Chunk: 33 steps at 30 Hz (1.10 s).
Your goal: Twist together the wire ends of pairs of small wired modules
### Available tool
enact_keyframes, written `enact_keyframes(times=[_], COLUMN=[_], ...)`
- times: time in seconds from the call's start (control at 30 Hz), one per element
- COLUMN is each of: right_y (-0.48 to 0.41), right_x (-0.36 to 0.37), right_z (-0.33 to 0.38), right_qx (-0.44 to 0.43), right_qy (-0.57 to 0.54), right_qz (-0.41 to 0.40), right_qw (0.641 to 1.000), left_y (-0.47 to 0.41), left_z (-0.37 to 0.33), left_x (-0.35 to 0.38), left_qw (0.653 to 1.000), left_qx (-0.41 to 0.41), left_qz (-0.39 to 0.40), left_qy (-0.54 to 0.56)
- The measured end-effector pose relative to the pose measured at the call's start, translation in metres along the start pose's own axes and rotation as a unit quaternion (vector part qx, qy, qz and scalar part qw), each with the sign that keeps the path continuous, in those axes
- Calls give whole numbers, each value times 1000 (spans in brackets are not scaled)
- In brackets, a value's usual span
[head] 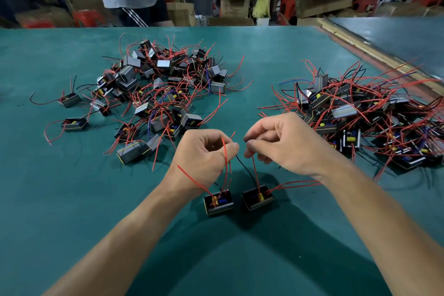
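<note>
Bring the two wire ends side by side with tips level, then roll them one way between thumb and forefinger until the strands lock, keeping both leads slack so neither module lifts. The left hand [204, 151] has its fingers curled, pinching a red wire [225, 151] from the left module [219, 202]. The right hand [278, 142], fingers narrow, pinches a second red wire [255, 170] from the right module [258, 197]. A black wire [247, 169] runs from the right module towards the left thumb; whether it is gripped cannot be told. Both modules, small black blocks with yellow and blue parts, sit just beside each other on the green tabletop [72, 187], below the hands
</note>
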State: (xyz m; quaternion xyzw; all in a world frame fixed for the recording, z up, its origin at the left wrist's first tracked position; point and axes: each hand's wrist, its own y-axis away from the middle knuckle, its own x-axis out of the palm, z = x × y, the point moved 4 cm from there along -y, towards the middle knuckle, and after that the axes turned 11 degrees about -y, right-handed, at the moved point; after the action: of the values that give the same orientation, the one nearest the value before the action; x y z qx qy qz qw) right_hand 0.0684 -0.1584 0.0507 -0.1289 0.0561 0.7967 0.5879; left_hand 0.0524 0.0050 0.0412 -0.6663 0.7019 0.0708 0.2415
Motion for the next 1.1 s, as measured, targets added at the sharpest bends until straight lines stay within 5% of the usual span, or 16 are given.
enact_keyframes(times=[0.27,0.43,1.1], right_y=[-1,1,4], right_x=[-2,-2,-2], right_z=[8,8,10], right_qx=[-69,-75,-70], right_qy=[-2,-28,-56], right_qz=[-17,-17,46], right_qw=[997,997,995], left_y=[-4,-3,3], left_z=[6,9,6], left_x=[1,4,6], left_qw=[994,981,956], left_qx=[-78,-145,-143], left_qz=[-17,60,177], left_qy=[74,118,186])
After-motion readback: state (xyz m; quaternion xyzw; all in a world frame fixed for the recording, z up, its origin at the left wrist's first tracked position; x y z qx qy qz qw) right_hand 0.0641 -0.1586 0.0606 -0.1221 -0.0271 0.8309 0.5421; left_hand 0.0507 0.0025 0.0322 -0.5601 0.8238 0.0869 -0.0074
